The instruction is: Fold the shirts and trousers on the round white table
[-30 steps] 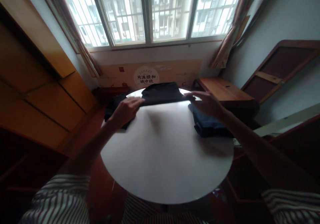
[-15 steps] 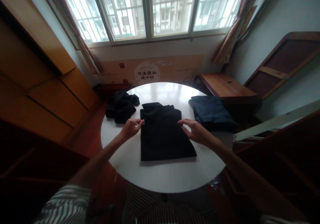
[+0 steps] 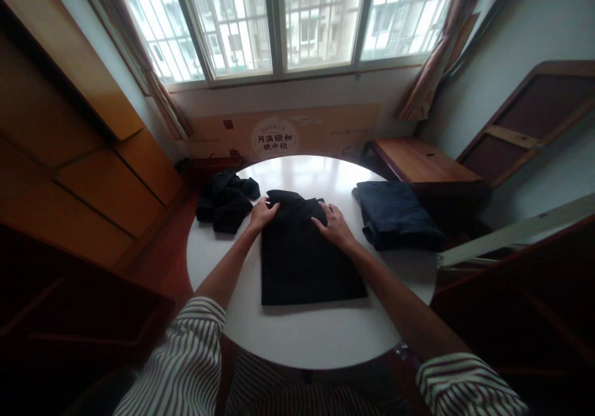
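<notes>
Black garment (image 3: 307, 255): folded flat into a tall rectangle at the centre of the round white surface (image 3: 297, 335), its long axis running from 6 o'clock, nearest the person, to 12 o'clock, toward the window.
Near edge: the 6 o'clock hem lies square and free of either hand, with bare white surface showing below it.
Striped sleeves: both forearms reach forward from the bottom of the frame, one on each side of the cloth.
Left hand (image 3: 263, 212): resting on the garment's far corner at about 11 o'clock, fingers curled over the edge of the cloth; grip partly closed on the fabric, though whether it pinches or only presses cannot be told.
Right hand (image 3: 333, 225): palm down on the far end at about 1 o'clock, fingers spread and flat on the cloth, not clamped on anything.
Key relation: both hands sit at the 12 o'clock end of the long axis, about equally near it; the rest of the garment stretches back toward the person.
Dark bundle (image 3: 225, 200): crumpled clothing at 10 o'clock, just beside the left hand.
Blue folded garment (image 3: 397, 214): at 2 o'clock, apart from the right hand, near the surface's rim.
Beyond: a wooden bench (image 3: 421, 162) and a barred window (image 3: 283, 19).
</notes>
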Demonstrator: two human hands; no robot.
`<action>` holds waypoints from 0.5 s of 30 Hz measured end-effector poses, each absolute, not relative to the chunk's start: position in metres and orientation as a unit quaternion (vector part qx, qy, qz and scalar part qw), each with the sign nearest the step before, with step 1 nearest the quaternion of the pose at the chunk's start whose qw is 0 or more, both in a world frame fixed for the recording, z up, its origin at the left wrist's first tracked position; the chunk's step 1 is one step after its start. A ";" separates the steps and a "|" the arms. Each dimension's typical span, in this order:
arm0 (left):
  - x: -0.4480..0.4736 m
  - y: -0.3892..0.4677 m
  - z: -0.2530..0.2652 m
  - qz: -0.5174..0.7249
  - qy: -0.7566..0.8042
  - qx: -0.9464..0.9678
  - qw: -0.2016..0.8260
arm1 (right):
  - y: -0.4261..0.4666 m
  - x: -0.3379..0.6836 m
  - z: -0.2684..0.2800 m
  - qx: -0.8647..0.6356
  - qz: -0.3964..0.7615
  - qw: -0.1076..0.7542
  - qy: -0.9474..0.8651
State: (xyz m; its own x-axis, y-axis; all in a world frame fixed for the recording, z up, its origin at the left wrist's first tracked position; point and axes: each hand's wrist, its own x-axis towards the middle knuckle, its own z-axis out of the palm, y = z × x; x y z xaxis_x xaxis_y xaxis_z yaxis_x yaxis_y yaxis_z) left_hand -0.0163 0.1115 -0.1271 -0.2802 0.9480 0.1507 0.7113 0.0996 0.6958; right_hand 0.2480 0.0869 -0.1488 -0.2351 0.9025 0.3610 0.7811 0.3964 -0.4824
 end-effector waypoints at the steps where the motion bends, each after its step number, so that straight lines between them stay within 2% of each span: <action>1: -0.015 0.113 -0.129 0.368 0.711 0.572 0.176 | 0.088 0.249 -0.150 -0.532 0.107 0.305 -0.783; 4: -0.011 0.113 -0.134 0.428 0.675 0.569 0.196 | 0.089 0.249 -0.150 -0.518 0.116 0.306 -0.791; 10: -0.013 0.103 -0.135 0.540 0.630 0.534 0.162 | 0.084 0.249 -0.143 -0.478 0.125 0.312 -0.811; 15: -0.022 0.106 -0.136 0.512 0.680 0.498 0.169 | 0.083 0.248 -0.145 -0.473 0.156 0.328 -0.802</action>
